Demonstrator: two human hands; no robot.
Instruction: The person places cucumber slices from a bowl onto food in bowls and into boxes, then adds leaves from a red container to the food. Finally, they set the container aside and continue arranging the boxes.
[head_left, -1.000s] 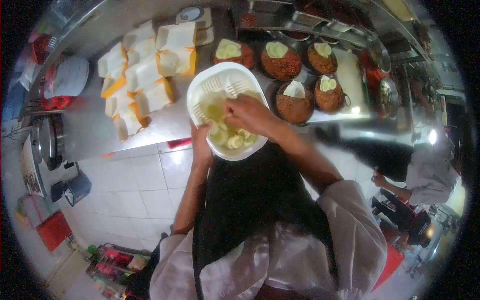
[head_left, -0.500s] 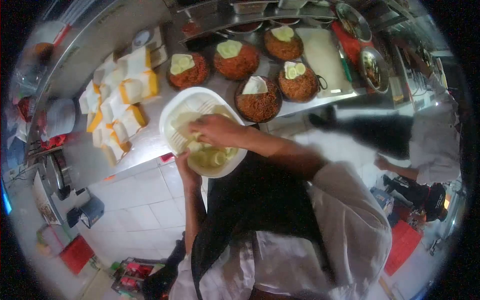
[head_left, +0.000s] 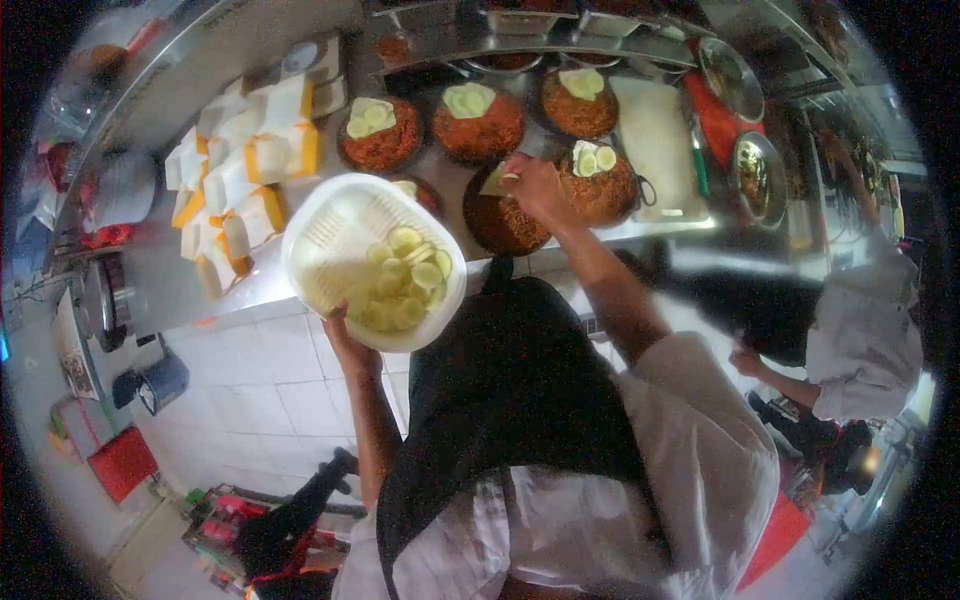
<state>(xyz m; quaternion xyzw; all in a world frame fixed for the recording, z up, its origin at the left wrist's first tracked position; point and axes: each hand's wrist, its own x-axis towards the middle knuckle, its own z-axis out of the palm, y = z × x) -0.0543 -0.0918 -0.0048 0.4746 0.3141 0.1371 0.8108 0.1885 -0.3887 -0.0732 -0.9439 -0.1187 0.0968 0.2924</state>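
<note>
My left hand (head_left: 350, 335) grips the lower rim of a white basket (head_left: 340, 215), tilted toward me, with pale green cucumber slices (head_left: 405, 285) at its lower right. My right hand (head_left: 530, 185) is over the nearest dark bowl of rice (head_left: 505, 228), fingers pinched on a pale slice. Around it stand other bowls of reddish-brown rice: one at the left (head_left: 380, 150), one at the top middle (head_left: 478, 140), one at the upper right (head_left: 580, 112) and one at the right (head_left: 597, 200), each topped with slices on a white piece. Another bowl is partly hidden behind the basket.
White and yellow open boxes (head_left: 245, 150) stand at the left of the steel counter (head_left: 180, 290). A white cutting board (head_left: 655, 150), a green-handled tool (head_left: 699, 165) and metal bowls (head_left: 760, 180) are at the right. A co-worker in white (head_left: 865, 340) stands at the right.
My right hand has left the basket and moved up and right to the nearest bowl. The basket has shifted left, showing more slices. The co-worker's hand has moved slightly down and left.
</note>
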